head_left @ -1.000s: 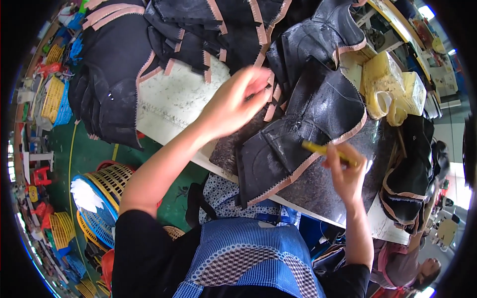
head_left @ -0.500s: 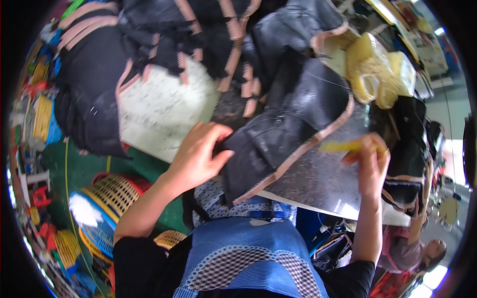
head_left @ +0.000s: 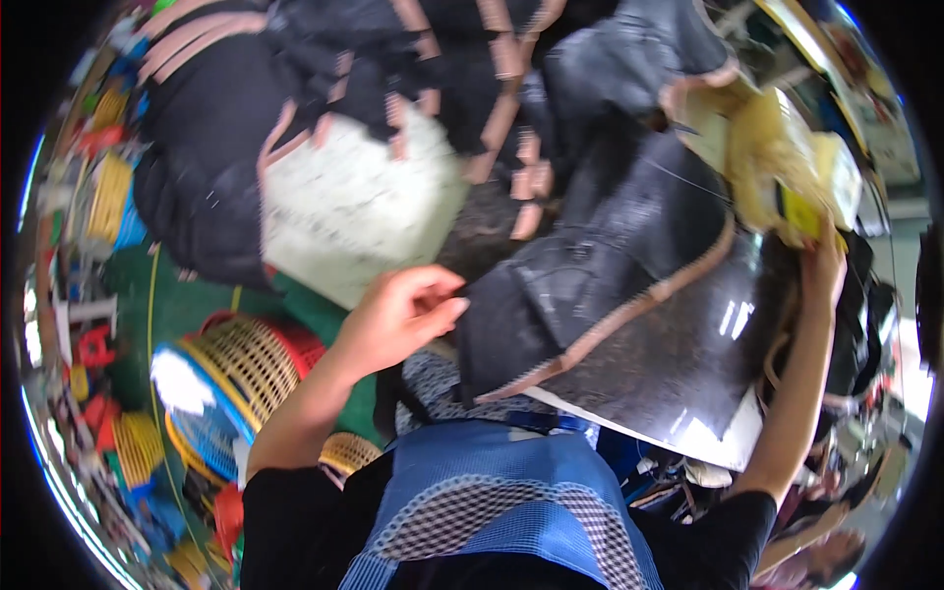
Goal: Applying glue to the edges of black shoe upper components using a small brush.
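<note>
A black leather-like boot upper [head_left: 590, 265] with a tan edge lies in front of me on the dark worktop [head_left: 649, 354]. Beside its left end is my left hand [head_left: 398, 320], fingers curled and thumb apart, with nothing seen between them. My right hand [head_left: 824, 261] is stretched out to the right, at the cut-open translucent yellowish plastic containers [head_left: 772, 147]. Its fingers are closed on a flat yellow tool [head_left: 801, 214], partly hidden by the hand and the containers; its exact kind is unclear.
More black uppers [head_left: 202, 147] with tan edges spread over the far and left side, around a pale board [head_left: 364, 206]. Stacked plastic baskets [head_left: 251, 369] stand on the green floor at left. Dark pieces [head_left: 860, 334] hang at right, near another person [head_left: 836, 559].
My right hand has moved right and away from me with the yellow tool, from above the worktop to the containers. My left hand stays by the boot upper. The whole view has shifted somewhat.
</note>
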The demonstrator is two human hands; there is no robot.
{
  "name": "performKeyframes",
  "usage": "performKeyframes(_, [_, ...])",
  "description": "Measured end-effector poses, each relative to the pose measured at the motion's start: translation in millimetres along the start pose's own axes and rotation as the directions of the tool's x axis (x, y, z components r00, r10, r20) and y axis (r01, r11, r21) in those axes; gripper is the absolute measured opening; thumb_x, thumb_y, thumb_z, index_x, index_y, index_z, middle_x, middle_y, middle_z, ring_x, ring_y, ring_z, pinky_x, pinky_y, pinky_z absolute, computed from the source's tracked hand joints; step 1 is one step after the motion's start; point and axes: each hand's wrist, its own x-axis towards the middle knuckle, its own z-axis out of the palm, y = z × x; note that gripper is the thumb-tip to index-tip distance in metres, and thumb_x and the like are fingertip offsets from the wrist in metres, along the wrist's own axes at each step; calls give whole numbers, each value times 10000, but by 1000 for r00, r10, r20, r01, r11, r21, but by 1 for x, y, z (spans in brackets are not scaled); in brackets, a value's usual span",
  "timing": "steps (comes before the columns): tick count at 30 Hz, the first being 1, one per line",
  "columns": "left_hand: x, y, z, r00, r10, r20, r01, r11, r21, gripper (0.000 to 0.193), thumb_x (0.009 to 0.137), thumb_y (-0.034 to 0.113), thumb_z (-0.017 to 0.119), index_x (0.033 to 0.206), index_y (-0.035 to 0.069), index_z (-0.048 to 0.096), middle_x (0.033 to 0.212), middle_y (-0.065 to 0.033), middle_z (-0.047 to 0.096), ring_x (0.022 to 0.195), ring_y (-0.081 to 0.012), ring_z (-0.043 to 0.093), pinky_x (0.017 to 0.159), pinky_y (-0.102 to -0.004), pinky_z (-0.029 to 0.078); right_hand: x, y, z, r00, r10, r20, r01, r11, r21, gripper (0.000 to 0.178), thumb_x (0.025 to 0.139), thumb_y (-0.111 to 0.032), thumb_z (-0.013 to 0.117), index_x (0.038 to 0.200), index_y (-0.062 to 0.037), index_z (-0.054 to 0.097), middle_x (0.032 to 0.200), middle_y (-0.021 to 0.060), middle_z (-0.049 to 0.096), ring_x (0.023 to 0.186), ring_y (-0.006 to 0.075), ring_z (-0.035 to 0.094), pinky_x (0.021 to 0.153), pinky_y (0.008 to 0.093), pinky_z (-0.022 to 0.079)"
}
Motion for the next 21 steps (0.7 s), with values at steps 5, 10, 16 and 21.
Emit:
performKeyframes(5, [-4, 0, 2, 997, -14, -80, 14, 1000, 1, 165, 902, 69, 702, 1012, -45, 654, 808, -36, 670, 685, -75, 647, 599, -207, 520, -135, -37, 101, 889, 223, 399, -204, 975, -90, 256, 1024, -270, 558, 1007, -45, 678, 650, -40, 568, 443, 9, 366, 396, 178, 264])
performKeyframes(10, [-9, -5, 0, 983, 163, -88, -161, 986, 38, 169, 881, 58, 707, 990, -63, 663, 784, -95, 703, 697, -125, 674, 640, -261, 546, -265, -31, 215, 777, 141, 614, -5, 976, -219, 307, 1026, -252, 537, 1060, 19, 678, 761, 133, 699, 531, 131, 673, 443, 208, 541])
performKeyframes(16, [-7, -14, 2, 972, 224, -71, -217, 972, 91, 171, 883, 29, 704, 1023, -58, 659, 821, -79, 691, 697, -102, 647, 604, -246, 530, -296, -47, 224, 565, 216, 796, 45, 955, -292, 224, 989, -159, 602, 1075, 30, 687, 845, 145, 708, 611, 127, 690, 511, 223, 574])
performKeyframes(21, [-6, -13, 0, 967, 239, -91, -223, 962, 158, 157, 898, 57, 688, 1008, -51, 656, 827, -81, 692, 702, -120, 662, 618, -255, 531, -280, -68, 255, 542, -11, 840, 483, 822, -301, 186, 884, -122, 692, 864, 61, 666, 730, 131, 691, 613, 140, 649, 590, 280, 522])
